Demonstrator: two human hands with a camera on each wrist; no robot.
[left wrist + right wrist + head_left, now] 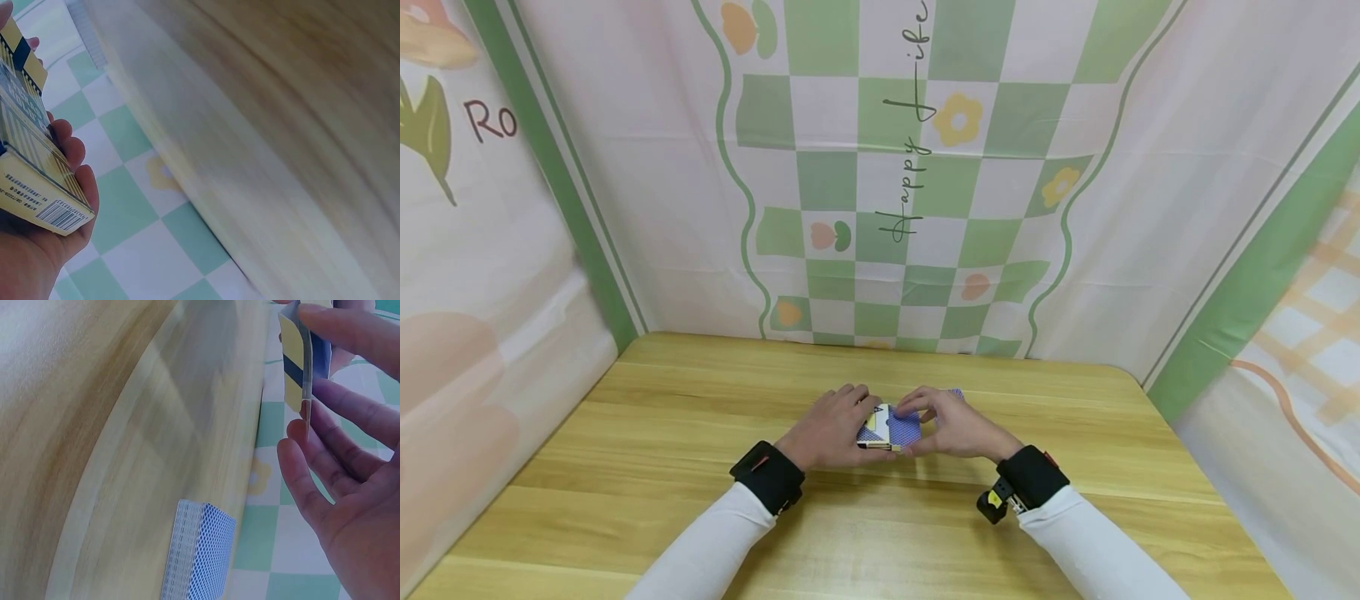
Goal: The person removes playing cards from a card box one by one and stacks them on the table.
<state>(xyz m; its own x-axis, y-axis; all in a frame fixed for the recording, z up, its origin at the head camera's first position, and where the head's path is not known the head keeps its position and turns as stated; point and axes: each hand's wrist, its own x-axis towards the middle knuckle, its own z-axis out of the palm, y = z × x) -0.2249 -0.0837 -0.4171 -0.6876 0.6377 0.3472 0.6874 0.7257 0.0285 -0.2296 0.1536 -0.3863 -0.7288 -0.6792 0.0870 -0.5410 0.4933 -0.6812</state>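
Observation:
A playing-card box (904,428) with a blue patterned face and a white panel marked "A" is held just above the table between both hands. The left hand (838,427) grips it from the left, fingers curled around its side; in the left wrist view the box (37,150) shows its yellow end with a barcode. The right hand (957,427) pinches the box's right end, where a flap (292,365) stands out in the right wrist view. Beyond the right hand lies a deck of playing cards (214,553) with blue patterned backs, mostly hidden in the head view.
The wooden table (700,400) extends around both hands to a rounded far edge. A checkered curtain (887,183) hangs directly behind it, with more printed cloth on either side. Black bands with cameras (992,504) sit on the wrists.

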